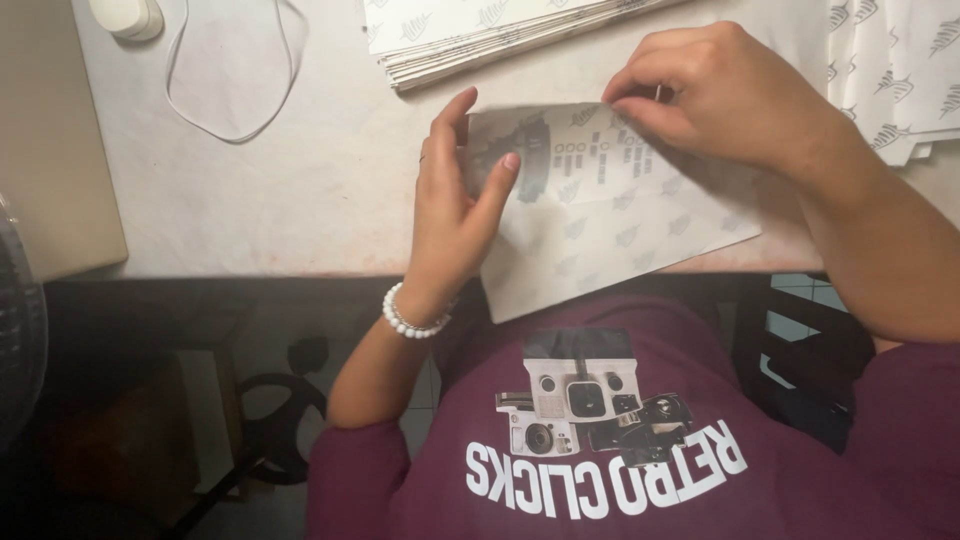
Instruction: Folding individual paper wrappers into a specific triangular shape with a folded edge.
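Head cam, looking down. L hand (455,215) sat at the left edge of a thin printed paper sheet (610,215), fingers loosely curled, thumb & fingertips pinching that edge. R hand (715,95) closed on the sheet's top edge, fingertips pinched together w/ paper between them. Sheet was pale, semi-see-through, dark print block upper left, small rows of marks beside it, faint grey leaf pattern all over; it lay partly on the pale counter (300,190), lower corner hanging over the near edge toward the person's maroon shirt (600,450). Stack of similar patterned sheets (480,35) at top centre, well apart from L hand. More patterned sheets (895,75) at far right, just beside R wrist. White bead bracelet (410,318) on L wrist. Thin white loop (235,70) & small white object (125,15) upper left.
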